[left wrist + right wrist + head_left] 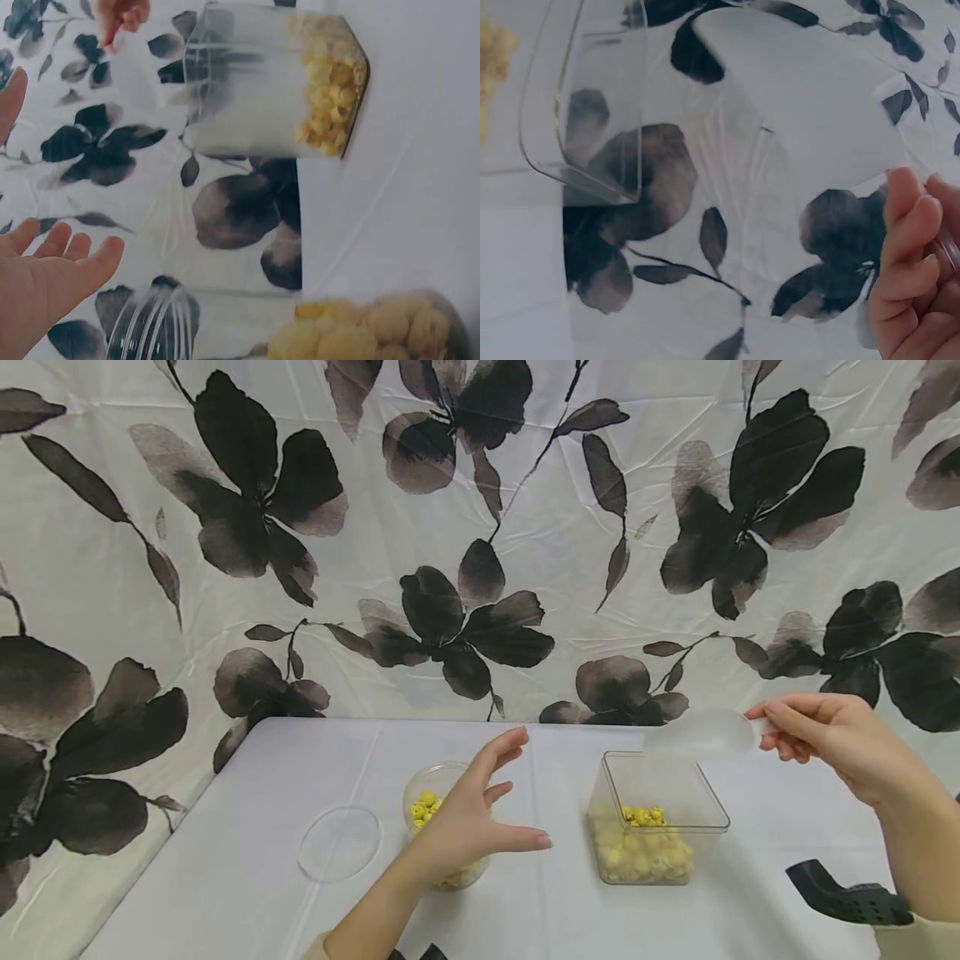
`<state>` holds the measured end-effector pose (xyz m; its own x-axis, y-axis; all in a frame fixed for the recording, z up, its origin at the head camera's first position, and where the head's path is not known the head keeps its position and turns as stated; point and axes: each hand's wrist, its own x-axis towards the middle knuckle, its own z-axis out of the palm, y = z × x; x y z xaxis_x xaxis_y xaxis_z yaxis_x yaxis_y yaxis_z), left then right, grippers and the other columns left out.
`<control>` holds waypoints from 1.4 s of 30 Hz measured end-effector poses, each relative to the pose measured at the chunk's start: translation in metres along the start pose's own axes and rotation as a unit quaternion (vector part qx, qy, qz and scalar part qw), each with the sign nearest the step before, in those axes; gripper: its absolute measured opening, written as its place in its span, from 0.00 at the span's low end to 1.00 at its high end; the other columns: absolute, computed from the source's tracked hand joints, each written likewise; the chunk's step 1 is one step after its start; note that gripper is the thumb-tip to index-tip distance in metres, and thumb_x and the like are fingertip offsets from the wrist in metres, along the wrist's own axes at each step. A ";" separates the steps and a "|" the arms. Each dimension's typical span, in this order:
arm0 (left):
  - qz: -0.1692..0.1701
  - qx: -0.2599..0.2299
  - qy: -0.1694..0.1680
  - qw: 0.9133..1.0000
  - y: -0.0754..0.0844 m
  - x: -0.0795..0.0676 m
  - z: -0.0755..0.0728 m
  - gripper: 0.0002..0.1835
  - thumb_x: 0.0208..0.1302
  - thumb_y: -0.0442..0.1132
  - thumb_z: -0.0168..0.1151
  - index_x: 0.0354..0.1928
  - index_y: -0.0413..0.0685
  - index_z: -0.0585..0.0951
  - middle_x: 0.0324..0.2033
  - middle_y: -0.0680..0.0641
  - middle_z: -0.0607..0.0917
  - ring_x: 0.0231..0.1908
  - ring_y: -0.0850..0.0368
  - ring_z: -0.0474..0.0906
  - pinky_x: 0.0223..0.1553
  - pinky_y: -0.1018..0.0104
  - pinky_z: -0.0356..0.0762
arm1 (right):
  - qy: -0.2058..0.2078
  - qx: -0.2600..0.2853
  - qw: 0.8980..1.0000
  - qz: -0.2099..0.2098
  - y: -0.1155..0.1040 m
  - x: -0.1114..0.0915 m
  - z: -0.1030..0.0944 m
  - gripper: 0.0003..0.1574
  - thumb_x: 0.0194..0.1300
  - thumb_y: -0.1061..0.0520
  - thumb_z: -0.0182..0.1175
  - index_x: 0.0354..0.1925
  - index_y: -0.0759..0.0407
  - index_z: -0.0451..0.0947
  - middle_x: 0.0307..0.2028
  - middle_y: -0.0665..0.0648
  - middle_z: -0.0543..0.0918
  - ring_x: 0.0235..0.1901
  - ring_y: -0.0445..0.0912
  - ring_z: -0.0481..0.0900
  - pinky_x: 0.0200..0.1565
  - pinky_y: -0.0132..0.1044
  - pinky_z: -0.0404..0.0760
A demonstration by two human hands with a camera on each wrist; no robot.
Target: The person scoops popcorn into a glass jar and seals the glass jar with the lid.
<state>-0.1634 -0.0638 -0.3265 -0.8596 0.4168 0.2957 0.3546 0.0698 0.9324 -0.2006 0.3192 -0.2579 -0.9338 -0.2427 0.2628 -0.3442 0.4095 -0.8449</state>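
A translucent white scoop is held by its short handle between the thumb and fingers of my right hand. The scoop is raised at the back rim of a clear square container, whose lower part holds yellow popcorn. My left hand is spread, thumb and fingers apart, with nothing between them. It overlaps a clear round jar in the head view and hides part of it. More yellow popcorn is inside that jar. The left wrist view shows the jar's ribbed rim.
A clear round lid lies flat on the white table, left of the jar. Behind the table's back edge hangs a flower-patterned curtain. A black wrist mount sits at the right forearm.
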 end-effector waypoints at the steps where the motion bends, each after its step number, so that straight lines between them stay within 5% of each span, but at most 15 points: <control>1: 0.000 0.000 -0.005 1.000 -0.001 0.002 0.004 0.53 0.41 0.35 0.77 0.68 0.64 0.56 0.67 0.61 0.59 0.66 0.62 0.53 0.62 0.58 0.61 | 0.004 -0.044 0.999 -0.001 -0.003 -0.001 0.000 0.14 0.70 0.63 0.49 0.37 0.55 0.82 0.21 0.52 0.80 0.19 0.42 0.72 0.20 0.32 0.67; 7: 0.004 0.007 -0.014 1.000 -0.010 0.013 0.026 0.53 0.42 0.37 0.77 0.68 0.67 0.56 0.66 0.63 0.59 0.65 0.64 0.54 0.61 0.61 0.62 | 0.003 -0.220 0.975 -0.041 -0.016 -0.005 0.011 0.12 0.69 0.62 0.52 0.40 0.70 0.79 0.21 0.50 0.75 0.20 0.42 0.70 0.21 0.32 0.69; 15: 0.004 -0.033 0.008 0.999 -0.030 0.026 0.059 0.50 0.43 0.34 0.75 0.68 0.62 0.58 0.66 0.61 0.60 0.65 0.61 0.55 0.61 0.62 0.63 | -0.008 -0.300 0.946 -0.123 -0.021 -0.006 0.029 0.04 0.60 0.66 0.60 0.32 0.60 0.82 0.19 0.43 0.73 0.19 0.36 0.70 0.20 0.31 0.71; 33: -0.074 -0.013 0.015 0.997 -0.053 0.050 0.096 0.55 0.40 0.41 0.78 0.69 0.66 0.55 0.65 0.57 0.56 0.65 0.56 0.53 0.57 0.59 0.65 | -0.081 -0.369 0.897 -0.229 0.007 0.011 0.049 0.07 0.51 0.70 0.65 0.29 0.60 0.82 0.21 0.41 0.77 0.21 0.31 0.68 0.22 0.30 0.72; 42: -0.088 -0.001 0.028 0.996 -0.062 0.057 0.104 0.58 0.38 0.41 0.79 0.70 0.62 0.53 0.66 0.54 0.57 0.65 0.52 0.54 0.62 0.50 0.56 | -0.138 -0.375 0.893 -0.206 0.017 0.016 0.058 0.02 0.58 0.64 0.62 0.29 0.61 0.82 0.24 0.43 0.79 0.23 0.32 0.70 0.25 0.31 0.75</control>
<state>-0.1963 0.0497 -0.3894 -0.9278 0.3468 0.1379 0.1949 0.1351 0.9715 -0.2160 0.2707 -0.2950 -0.6893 -0.6733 0.2673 -0.7178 0.6848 -0.1262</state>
